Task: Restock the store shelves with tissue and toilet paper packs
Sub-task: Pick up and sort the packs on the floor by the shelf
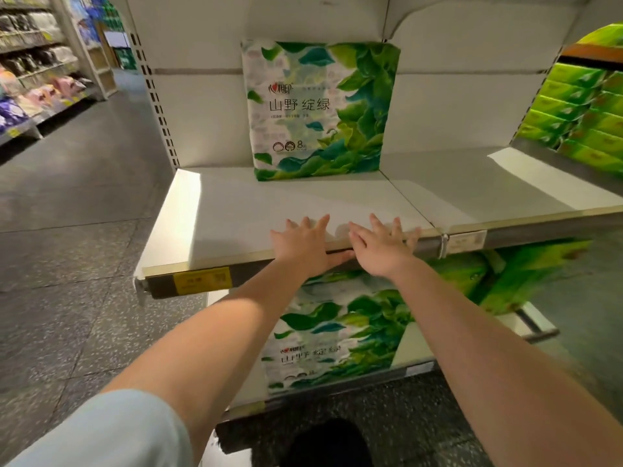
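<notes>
A white tissue pack with green leaf print (320, 111) stands upright at the back of the white shelf (236, 217), against the back panel. My left hand (301, 242) and my right hand (382, 246) reach over the shelf's front edge, side by side, fingers spread and straight. Neither hand holds anything, and both are well in front of the pack. On the shelf below stands another pack of the same leaf print (333, 338), partly hidden by my arms.
Stacked bright green tissue packs (583, 119) fill the shelving to the right. A yellow price tag (202, 280) and a white tag (467, 242) sit on the shelf's front rail. An aisle with grey floor (74, 230) runs left, with stocked shelves (37, 79) beyond.
</notes>
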